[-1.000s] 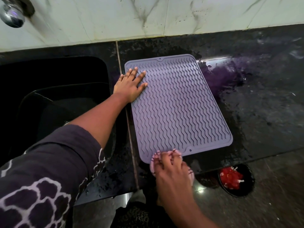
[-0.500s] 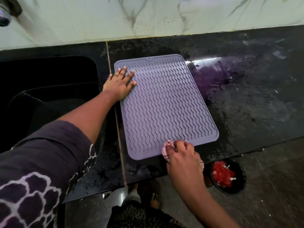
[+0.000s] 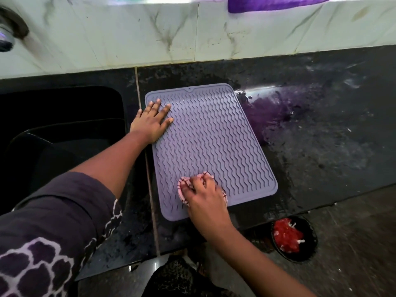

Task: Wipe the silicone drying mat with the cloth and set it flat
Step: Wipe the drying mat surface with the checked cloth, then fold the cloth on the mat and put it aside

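A lilac silicone drying mat (image 3: 216, 142) with wavy ridges lies flat on the wet black countertop (image 3: 321, 151), right of the sink. My left hand (image 3: 152, 123) presses flat on the mat's far left edge, fingers spread, holding nothing. My right hand (image 3: 203, 196) rests on the mat's near part, its fingers closed on a pink patterned cloth (image 3: 182, 189) that is pressed to the ridges. Most of the cloth is hidden under my hand.
A black sink (image 3: 60, 129) opens on the left, with a tap (image 3: 8, 35) at the far left on the marble wall. Below the counter edge a black bowl (image 3: 308, 251) with red bits sits on the floor. A purple cloth (image 3: 278, 3) hangs at the top.
My right hand has slid the cloth from the mat's near edge up onto its ridged surface. My left hand stays pressed on the far left edge.
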